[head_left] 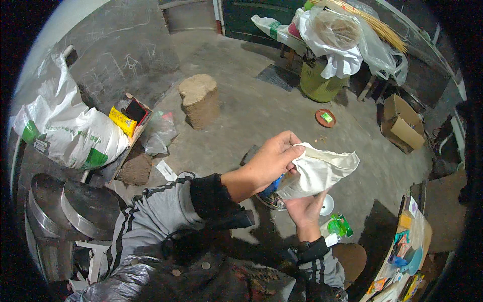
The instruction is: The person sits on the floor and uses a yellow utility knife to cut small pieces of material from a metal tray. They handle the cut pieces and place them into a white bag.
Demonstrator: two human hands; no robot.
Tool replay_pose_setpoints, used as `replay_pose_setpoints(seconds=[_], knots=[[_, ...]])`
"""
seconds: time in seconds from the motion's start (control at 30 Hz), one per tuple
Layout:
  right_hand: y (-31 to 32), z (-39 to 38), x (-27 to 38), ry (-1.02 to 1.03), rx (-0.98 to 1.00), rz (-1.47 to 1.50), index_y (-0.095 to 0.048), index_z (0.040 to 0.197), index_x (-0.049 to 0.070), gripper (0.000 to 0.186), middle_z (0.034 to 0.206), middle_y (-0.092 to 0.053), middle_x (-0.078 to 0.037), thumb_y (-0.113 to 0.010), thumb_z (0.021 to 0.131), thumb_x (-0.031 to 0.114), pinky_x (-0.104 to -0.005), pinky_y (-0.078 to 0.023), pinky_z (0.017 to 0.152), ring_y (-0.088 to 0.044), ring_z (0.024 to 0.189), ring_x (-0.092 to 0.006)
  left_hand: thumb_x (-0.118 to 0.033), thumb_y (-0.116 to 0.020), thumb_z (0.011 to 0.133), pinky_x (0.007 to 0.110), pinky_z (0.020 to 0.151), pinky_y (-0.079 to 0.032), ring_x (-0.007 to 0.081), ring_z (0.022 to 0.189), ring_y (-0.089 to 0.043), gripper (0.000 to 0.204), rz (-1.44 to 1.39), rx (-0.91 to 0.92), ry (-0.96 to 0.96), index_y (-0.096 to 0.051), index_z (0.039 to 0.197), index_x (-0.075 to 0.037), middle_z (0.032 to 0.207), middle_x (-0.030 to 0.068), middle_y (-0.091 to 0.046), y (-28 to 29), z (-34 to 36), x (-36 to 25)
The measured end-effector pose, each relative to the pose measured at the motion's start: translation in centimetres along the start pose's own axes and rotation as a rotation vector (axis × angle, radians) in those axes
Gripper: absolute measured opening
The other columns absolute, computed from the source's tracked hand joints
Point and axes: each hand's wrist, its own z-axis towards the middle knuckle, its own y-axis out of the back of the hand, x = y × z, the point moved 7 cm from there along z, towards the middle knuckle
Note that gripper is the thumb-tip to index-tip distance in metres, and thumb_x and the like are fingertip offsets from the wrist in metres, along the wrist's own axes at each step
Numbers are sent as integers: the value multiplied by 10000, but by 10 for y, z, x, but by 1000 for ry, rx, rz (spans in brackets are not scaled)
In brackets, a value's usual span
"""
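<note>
A small white cloth bag is held up in front of me, its mouth gaping toward the upper right. My left hand pinches the bag's rim at its left end between thumb and fingers. From below, my right hand holds the bag's bottom, palm up; most of its fingers are hidden behind the cloth. Partly covered by the bag and my hands, a blue thing lies low behind them. A white round dish and a green-and-white packet lie just right of my right hand.
A stump-like block stands on the floor ahead. At left is a large white sack. A reddish round dish, a cardboard box and a yellow-green bin stand to the right. A cluttered table flanks me at lower right.
</note>
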Motion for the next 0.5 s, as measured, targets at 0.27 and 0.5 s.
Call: replay_pose_setpoints(seconds=[0.27,0.5], knots=[[15,3,33,166,-25,-109,-258,1419,111,946,1434,-337,-96,-558,729,684,-440,-265,1101,-366,1290,-280,-206,-536,934,241,489,-408,56,611,-500,159,367,-16,-7,-493,919,-54,725,18,-592,6,1,-10],[31,9,40,164,-50,-125,-239,1426,115,929,1433,-334,-107,-534,750,681,-470,-313,1072,-377,1280,-304,-231,-570,909,285,521,-432,99,636,-514,232,731,-45,-152,-508,1004,-28,741,52,-571,16,8,-13]])
